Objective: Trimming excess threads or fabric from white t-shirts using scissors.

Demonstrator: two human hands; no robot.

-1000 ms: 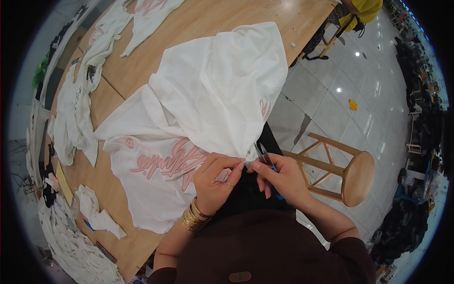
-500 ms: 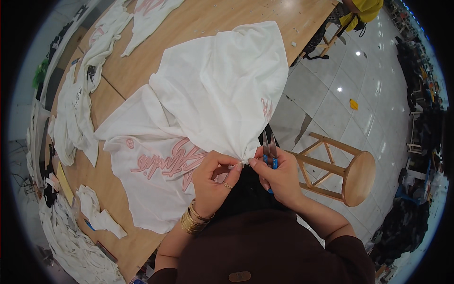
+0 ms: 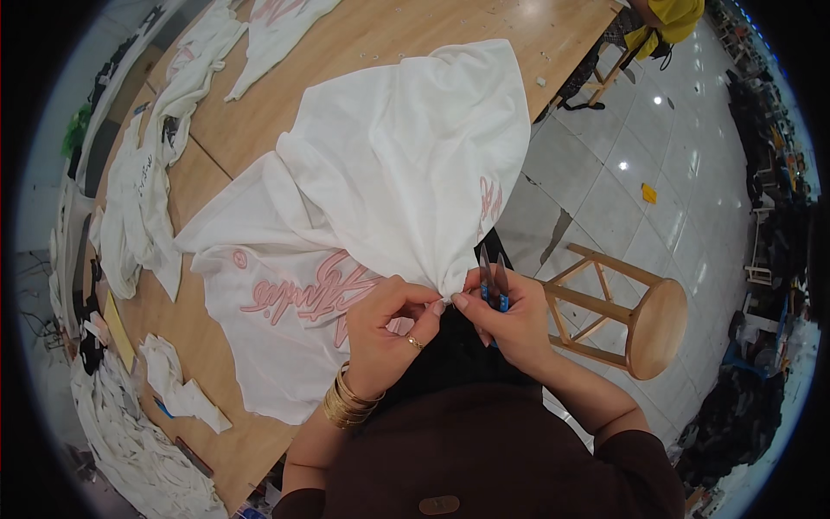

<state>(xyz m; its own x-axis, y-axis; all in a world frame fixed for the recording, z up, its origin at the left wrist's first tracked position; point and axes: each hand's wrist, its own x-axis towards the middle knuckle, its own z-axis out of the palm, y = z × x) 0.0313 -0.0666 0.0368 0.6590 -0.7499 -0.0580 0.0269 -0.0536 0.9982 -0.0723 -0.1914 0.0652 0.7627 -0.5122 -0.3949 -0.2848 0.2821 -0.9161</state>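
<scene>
A white garment point(image 3: 398, 173) with pink script lettering lies bunched on the wooden table point(image 3: 363, 52), one part hanging over the near edge. My left hand point(image 3: 385, 333), with a ring and gold bangles, pinches a fold of the fabric at its lower edge. My right hand point(image 3: 510, 320) pinches the same fold from the right and holds small blue-handled thread snips point(image 3: 493, 278), blades pointing up beside the cloth.
More white garments point(image 3: 147, 190) lie along the table's left side, with fabric scraps point(image 3: 177, 389) near the front corner. A wooden stool point(image 3: 640, 316) stands on the tiled floor to my right. A person in yellow point(image 3: 666, 17) sits at the far end.
My hands have drawn closer together on the fabric's edge. The right hand has turned the snips upright, so their blades now stand clear above my fingers.
</scene>
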